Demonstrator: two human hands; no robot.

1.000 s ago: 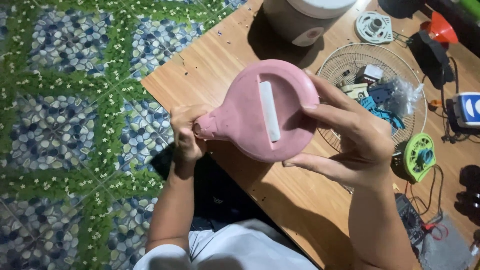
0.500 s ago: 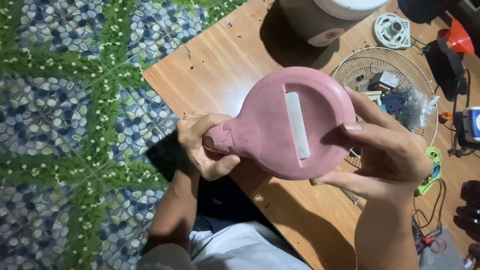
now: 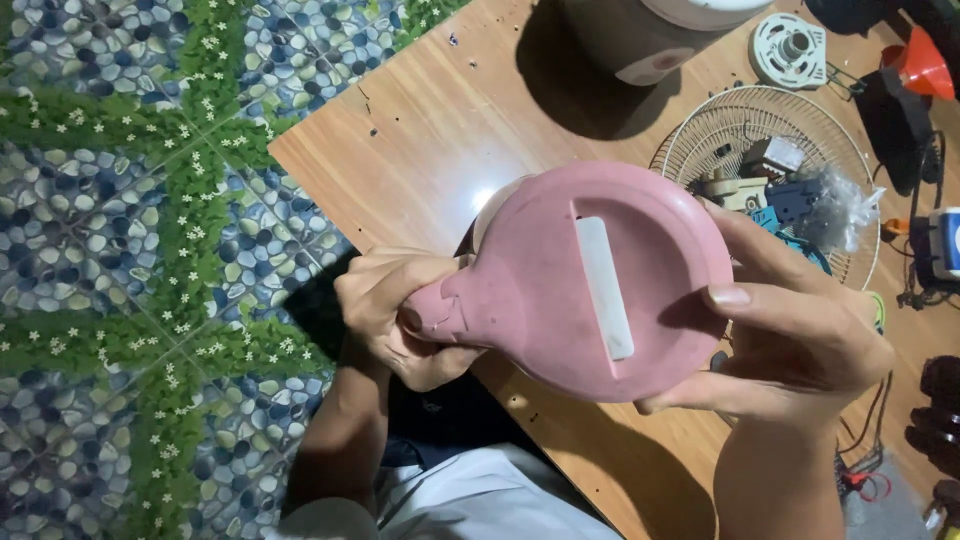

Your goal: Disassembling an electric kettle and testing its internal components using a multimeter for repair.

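Fingers of the left hand (image 3: 395, 315) curl tightly around the narrow neck of a round pink plastic housing (image 3: 590, 285), while the right hand (image 3: 800, 350) grips its far rim, thumb pressed on the edge and fingers wrapped beneath. The housing, a white strip (image 3: 605, 288) set along its face, is held in the air above a wooden table (image 3: 450, 130). Behind it on the table lies a wire fan guard (image 3: 775, 135) filled with small parts, near a white round part (image 3: 790, 48) and an orange funnel (image 3: 920, 65). Pebble-patterned floor tiles (image 3: 130, 250) show at left.
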